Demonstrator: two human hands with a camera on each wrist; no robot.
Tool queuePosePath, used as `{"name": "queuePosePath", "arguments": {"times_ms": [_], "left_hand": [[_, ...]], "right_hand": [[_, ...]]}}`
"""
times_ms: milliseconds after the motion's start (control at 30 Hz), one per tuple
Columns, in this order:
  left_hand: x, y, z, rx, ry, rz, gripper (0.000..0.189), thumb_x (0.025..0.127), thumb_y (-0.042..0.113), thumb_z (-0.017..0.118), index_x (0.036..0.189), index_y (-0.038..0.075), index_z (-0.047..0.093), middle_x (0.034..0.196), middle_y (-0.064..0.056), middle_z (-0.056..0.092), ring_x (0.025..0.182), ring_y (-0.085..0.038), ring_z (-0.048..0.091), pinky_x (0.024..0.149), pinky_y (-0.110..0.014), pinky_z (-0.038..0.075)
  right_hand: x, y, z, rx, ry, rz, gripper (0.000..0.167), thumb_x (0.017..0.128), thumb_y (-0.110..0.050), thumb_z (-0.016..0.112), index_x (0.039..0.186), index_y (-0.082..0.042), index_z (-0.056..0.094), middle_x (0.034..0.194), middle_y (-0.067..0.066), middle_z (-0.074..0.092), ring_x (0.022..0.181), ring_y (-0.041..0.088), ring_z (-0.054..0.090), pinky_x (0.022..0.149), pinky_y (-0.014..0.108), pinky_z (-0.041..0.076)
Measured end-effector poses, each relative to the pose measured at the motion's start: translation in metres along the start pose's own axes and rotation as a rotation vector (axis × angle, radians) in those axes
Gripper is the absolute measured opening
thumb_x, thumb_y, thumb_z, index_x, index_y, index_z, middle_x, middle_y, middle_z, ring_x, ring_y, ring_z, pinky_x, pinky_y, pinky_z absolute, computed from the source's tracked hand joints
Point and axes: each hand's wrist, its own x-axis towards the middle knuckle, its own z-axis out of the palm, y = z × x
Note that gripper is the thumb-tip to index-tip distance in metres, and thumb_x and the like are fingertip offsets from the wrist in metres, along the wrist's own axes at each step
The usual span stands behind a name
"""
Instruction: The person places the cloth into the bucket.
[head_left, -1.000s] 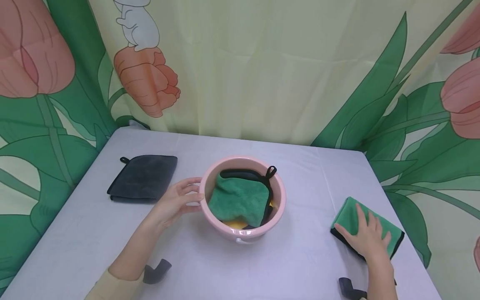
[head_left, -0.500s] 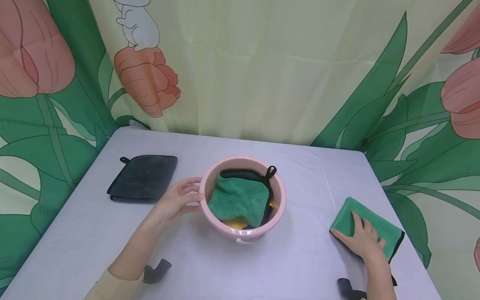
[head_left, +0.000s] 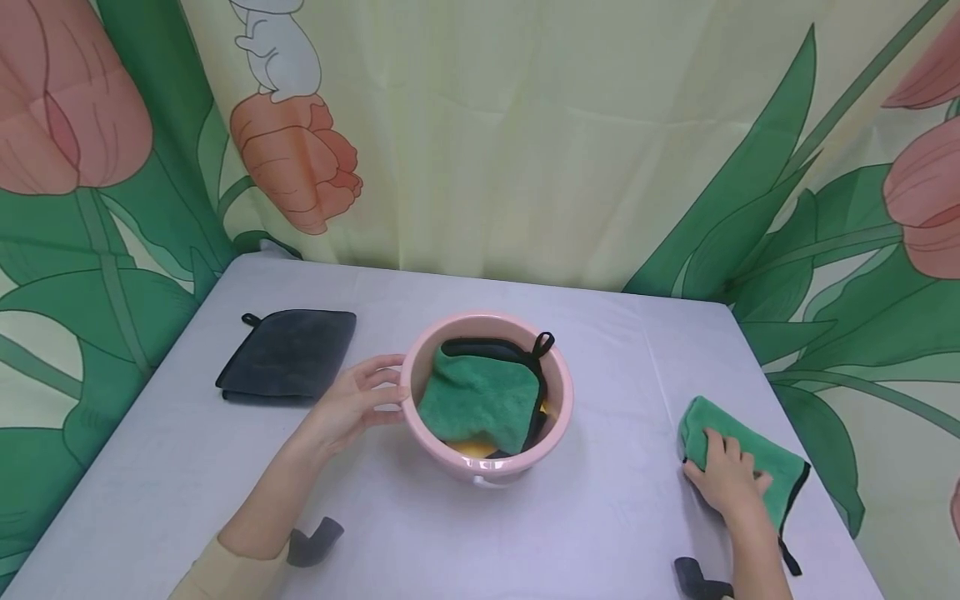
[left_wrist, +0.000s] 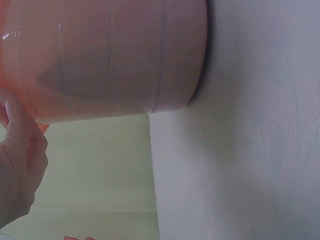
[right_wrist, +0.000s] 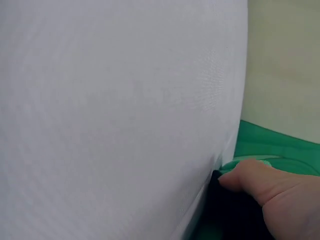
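Observation:
A pink bucket [head_left: 564,408] stands mid-table with a folded green towel [head_left: 483,400] inside, edged in black, and something yellow showing under it. My left hand [head_left: 360,400] holds the bucket's left side at the rim; the left wrist view shows its fingers [left_wrist: 22,130] beside the pink wall. At the right, my right hand [head_left: 729,483] grips another green towel [head_left: 772,454] with black edging, its near-left corner bunched under the fingers. In the right wrist view the thumb [right_wrist: 250,177] presses on the cloth, whose dark underside shows below.
A folded dark grey towel [head_left: 288,354] with a hanging loop lies at the table's left. White cloth covers the table [head_left: 555,542]. Behind it hangs a curtain [head_left: 525,167] printed with tulips. Dark curved pieces [head_left: 315,542] show by both wrists.
My right hand's fingers have drawn in on the green towel, and its left edge has bunched and shifted rightward. The left hand and bucket stay put.

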Motion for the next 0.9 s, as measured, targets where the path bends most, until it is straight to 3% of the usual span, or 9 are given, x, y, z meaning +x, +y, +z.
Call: {"name": "queuePosePath", "arguments": {"times_ms": [300,633,900], "left_hand": [[0.000,-0.001,0.000,0.006,-0.001,0.002,0.057,0.083,0.006,0.062,0.134,0.001,0.037,0.110,-0.017,0.053,0.085,-0.017,0.059,0.078,-0.036,0.054],[0.000,-0.001,0.000,0.004,0.004,0.006,0.056,0.083,0.005,0.061,0.134,0.000,0.037,0.110,-0.016,0.053,0.085,-0.017,0.059,0.078,-0.037,0.054],[0.001,0.000,-0.001,-0.016,0.004,-0.001,0.057,0.082,0.003,0.061,0.134,0.001,0.038,0.107,-0.014,0.054,0.084,-0.017,0.059,0.078,-0.037,0.054]], "right_hand": [[0.000,-0.002,0.006,-0.043,0.069,-0.024,0.052,0.087,-0.007,0.053,0.127,0.012,0.026,0.119,0.039,0.028,0.106,0.059,0.025,0.084,0.073,0.013],[-0.001,-0.006,0.008,-0.056,0.171,-0.073,0.044,0.085,-0.006,0.055,0.119,0.012,0.033,0.109,0.038,0.036,0.098,0.056,0.032,0.078,0.070,0.018],[-0.003,-0.015,0.001,-0.049,0.312,-0.110,0.042,0.083,-0.006,0.056,0.116,0.011,0.036,0.103,0.036,0.038,0.094,0.055,0.035,0.076,0.069,0.020]]}}
